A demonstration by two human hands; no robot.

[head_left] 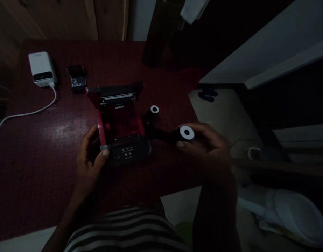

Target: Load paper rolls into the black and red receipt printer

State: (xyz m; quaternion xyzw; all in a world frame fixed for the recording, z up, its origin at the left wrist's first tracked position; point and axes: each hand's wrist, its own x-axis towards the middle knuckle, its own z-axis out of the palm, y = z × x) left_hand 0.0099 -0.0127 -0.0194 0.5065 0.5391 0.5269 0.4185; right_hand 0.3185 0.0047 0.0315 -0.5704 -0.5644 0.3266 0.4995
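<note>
A small red and black receipt printer (127,152) sits on the table with its lid (116,91) raised and its red inner bay showing. My left hand (91,154) grips the printer's left side, thumb on the front corner. Off to the right, my right hand (205,143) is closed around a roll (187,133) with a white ring-shaped end and a dark hole. A dark strip appears to run from this roll toward the printer; dim light hides where it ends. Between the printer and that hand, a second, smaller-looking roll (154,109) rests on the table.
On the dark red table (46,168), a white power bank (42,68) with a white cable (32,112) lies at the far left. Beside it is a small black object (77,79). A dark cylinder (157,38) stands at the back. Slippers (208,94) lie on the floor.
</note>
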